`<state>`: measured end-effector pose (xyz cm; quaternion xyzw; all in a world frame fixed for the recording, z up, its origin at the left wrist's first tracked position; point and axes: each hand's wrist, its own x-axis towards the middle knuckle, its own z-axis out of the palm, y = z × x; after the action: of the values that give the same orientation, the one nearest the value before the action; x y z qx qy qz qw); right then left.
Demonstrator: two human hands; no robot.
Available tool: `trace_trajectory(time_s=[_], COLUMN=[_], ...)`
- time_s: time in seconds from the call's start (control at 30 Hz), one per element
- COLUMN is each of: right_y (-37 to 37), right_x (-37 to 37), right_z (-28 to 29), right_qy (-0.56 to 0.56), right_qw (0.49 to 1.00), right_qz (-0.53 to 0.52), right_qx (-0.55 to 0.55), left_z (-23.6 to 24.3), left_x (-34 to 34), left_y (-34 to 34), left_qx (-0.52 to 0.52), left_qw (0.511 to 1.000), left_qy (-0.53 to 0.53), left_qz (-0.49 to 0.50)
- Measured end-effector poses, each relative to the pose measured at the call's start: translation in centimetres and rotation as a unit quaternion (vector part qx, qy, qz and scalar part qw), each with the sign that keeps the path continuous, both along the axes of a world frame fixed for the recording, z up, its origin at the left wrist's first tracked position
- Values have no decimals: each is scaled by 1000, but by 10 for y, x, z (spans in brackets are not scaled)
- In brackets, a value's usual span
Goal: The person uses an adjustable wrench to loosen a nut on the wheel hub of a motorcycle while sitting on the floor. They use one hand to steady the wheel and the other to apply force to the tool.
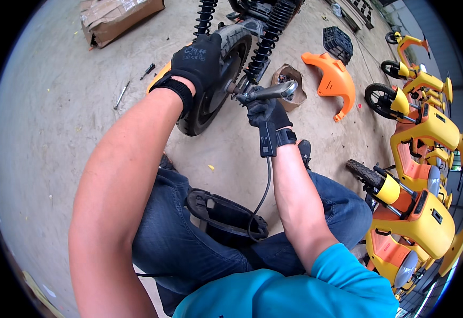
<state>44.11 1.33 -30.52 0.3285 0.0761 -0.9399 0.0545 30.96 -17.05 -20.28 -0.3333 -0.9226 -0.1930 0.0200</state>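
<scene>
My left hand (197, 61), in a black glove, grips the upper near side of a black wheel (193, 125); its fingertips are partly hidden against the tyre. My right hand (266, 110), gloved too, is closed around a silver metal wrench (276, 91) beside the wheel's hub. One end of the wrench points right, past my fingers. At the axle (231, 86), a metal piece lies close to my right fingertips; whether the wrench is seated on it I cannot tell. Black coil springs (264, 47) rise on both sides of the wheel.
A paper bag of small parts (295, 100), an orange fender (333, 82) and a black crate (338, 44) lie to the right. On the left are a hand tool (120, 95) and a cardboard box (119, 18). Yellow scooters (427, 222) line the right. A black open case (226, 212) lies between my legs.
</scene>
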Motion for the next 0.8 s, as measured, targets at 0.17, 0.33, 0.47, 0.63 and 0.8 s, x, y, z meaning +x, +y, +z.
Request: trace_trajectory(time_s=[0.17, 0.33, 0.47, 0.63, 0.8], right_y=[-29, -41, -47, -47, -41], right_x=[8, 30, 51, 75, 71], right_z=[-6, -49, -94, -98, -60], right_qy=[13, -34, -82, -49, 44], right_qw=[967, 879, 765, 777, 820], right_qz=[91, 283, 357, 401, 388], right_qx=[239, 382, 530, 482, 419], left_z=[-2, -3, 0, 0, 4], left_x=[3, 0, 5, 6, 4], left_y=[-2, -3, 2, -3, -5], left_qx=[15, 13, 15, 13, 6], left_qw=[1000, 1000, 1000, 1000, 1000], left_qy=[-10, -5, -8, -7, -11], left_qz=[-4, -3, -8, -3, 1])
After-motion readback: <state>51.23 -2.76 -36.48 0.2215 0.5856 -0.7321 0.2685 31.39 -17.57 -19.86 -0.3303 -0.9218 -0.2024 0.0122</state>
